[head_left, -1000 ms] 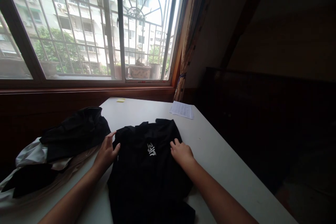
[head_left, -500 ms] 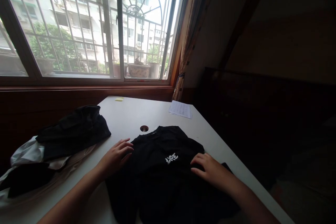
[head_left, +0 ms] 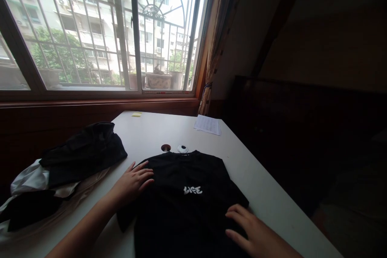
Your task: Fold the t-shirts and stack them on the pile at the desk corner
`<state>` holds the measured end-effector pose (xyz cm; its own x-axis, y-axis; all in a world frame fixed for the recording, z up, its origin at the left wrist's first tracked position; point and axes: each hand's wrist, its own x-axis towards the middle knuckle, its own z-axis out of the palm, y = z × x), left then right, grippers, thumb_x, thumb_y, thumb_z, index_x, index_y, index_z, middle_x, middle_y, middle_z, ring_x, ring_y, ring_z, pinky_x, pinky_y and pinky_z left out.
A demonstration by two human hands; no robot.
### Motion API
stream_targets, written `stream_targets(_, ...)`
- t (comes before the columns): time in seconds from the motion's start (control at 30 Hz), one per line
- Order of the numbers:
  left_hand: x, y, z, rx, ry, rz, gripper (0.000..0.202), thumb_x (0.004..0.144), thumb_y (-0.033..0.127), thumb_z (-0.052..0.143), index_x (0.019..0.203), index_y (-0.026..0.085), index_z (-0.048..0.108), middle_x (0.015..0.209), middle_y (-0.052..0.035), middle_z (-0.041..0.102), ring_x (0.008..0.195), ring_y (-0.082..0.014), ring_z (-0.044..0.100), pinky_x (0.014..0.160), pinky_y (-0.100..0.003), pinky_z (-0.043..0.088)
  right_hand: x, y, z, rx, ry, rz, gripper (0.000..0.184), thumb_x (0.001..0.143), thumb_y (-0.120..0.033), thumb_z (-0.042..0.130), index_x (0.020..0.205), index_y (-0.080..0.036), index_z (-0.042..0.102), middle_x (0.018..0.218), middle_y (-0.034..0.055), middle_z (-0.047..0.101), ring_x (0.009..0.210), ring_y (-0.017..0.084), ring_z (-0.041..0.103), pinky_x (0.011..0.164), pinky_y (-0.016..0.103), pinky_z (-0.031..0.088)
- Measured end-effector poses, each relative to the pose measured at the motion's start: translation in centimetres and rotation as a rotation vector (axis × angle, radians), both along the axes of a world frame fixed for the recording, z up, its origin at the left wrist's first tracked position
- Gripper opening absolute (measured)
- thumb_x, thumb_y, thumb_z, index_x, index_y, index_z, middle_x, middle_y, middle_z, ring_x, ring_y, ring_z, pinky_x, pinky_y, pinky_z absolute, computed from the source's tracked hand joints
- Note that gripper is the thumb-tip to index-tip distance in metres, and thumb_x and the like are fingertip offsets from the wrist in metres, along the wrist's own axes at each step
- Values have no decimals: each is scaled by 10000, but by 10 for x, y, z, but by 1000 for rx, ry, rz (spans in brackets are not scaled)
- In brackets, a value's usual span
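Note:
A black T-shirt (head_left: 181, 209) with white lettering on its chest lies spread on the white table (head_left: 260, 177), its collar toward the window. My left hand (head_left: 136, 179) rests flat near the shirt's left shoulder, fingers stretched out. Over the right sleeve area is my right hand (head_left: 244, 225), its fingers apart and slightly bent, touching or just above the cloth. Neither hand grips anything that I can see. The shirt's lower part runs out of the bottom of the view.
On the left lies a pile of black, white and beige clothes (head_left: 84, 153). Past the collar are a round cable hole (head_left: 166, 148) and a white ring-shaped cover (head_left: 182, 149). Papers (head_left: 207, 125) and a yellow note (head_left: 137, 114) lie by the far edge, below the window (head_left: 99, 36).
The T-shirt has turned and straightened, its collar shifting right and toward me, uncovering the white cover. My right hand has moved down and a little right; the left stays nearly in place, flatter.

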<state>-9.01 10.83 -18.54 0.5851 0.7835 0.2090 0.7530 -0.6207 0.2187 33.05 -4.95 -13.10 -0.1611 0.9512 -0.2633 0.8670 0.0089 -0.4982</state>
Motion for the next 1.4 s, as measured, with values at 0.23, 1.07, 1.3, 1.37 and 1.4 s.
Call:
stream_targets(0.23, -21, 12, -11, -40, 75, 249, 413, 1040, 472, 419, 1371, 314, 610, 1524, -21, 495, 1505, -329, 263, 1180, -652, 194, -38, 7, -2, 174, 154, 200, 297, 995, -413, 503, 1126, -278, 733, 1196, 40, 708, 1109, 210, 649, 999, 323, 499)
stream_targets(1.07, -69, 31, -27, 91, -131, 421, 486, 952, 380, 456, 1348, 137, 600, 1382, -158, 590, 1242, -336, 537, 1069, -494, 445, 13, 93, -34, 160, -66, -142, 630, 805, -532, 624, 1357, -249, 512, 1104, 78, 653, 883, 236, 657, 709, 320, 514)
stream_targets(1.3, -77, 35, -18, 76, -381, 432, 429, 876, 280, 467, 1256, 145, 616, 1262, -142, 619, 1123, -302, 621, 1010, -462, 505, 57, 91, -37, 215, 96, -308, 438, 839, -466, 502, 1221, -260, 558, 959, 51, 657, 824, 229, 674, 687, 302, 507)
stream_targets(1.37, -78, 35, -13, 95, -433, 456, 396, 889, 306, 477, 1225, 163, 627, 1246, -131, 622, 1124, -299, 622, 1004, -454, 509, 86, 86, -43, 231, 171, -445, 479, 809, -530, 521, 1202, -260, 555, 1033, 74, 663, 895, 261, 689, 719, 322, 526)
stream_targets(1.4, -78, 35, -11, 108, -447, 467, 382, 897, 312, 475, 1214, 168, 632, 1245, -128, 620, 1125, -298, 621, 1007, -453, 505, 100, 81, -48, 225, 192, -489, 492, 792, -549, 536, 1189, -259, 559, 1034, 78, 667, 911, 276, 693, 731, 333, 532)
